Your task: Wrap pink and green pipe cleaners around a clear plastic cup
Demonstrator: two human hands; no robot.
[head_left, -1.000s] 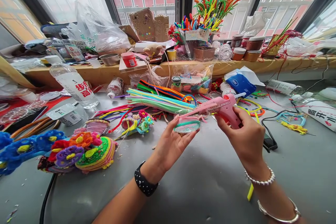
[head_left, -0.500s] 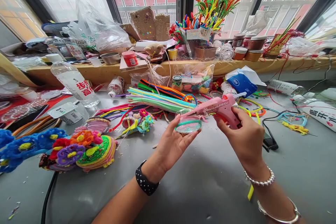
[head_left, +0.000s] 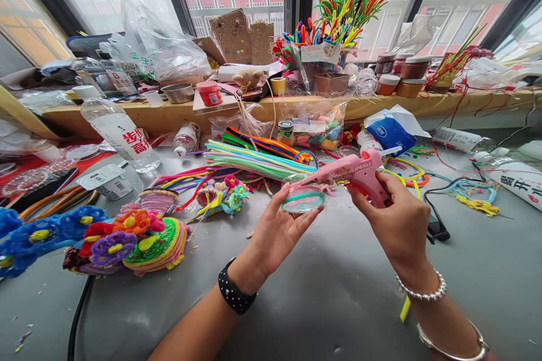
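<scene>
My left hand [head_left: 275, 237] holds up a small clear plastic cup or dish [head_left: 304, 205], its exact kind hard to make out, between thumb and fingers. A teal pipe cleaner [head_left: 301, 197] runs around it. In my right hand [head_left: 396, 214] is a pink hot glue gun [head_left: 366, 174], gripped by its handle with a glue stick [head_left: 392, 151] poking out of the back. The gun points left, and its nozzle end is close to the cup's upper rim near my left thumb; whether it touches is unclear.
Behind my hands lies a bundle of pastel pipe cleaners [head_left: 258, 158]. Pipe-cleaner flowers [head_left: 112, 245] sit at the left, near a water bottle [head_left: 121, 132]. A blue packet [head_left: 389, 134] and a black cord [head_left: 427, 197] are at the right. Paint jars [head_left: 412, 67] line the wooden ledge.
My right hand and the glue gun have shifted very slightly to the right. My left hand and the cup stay almost in place.
</scene>
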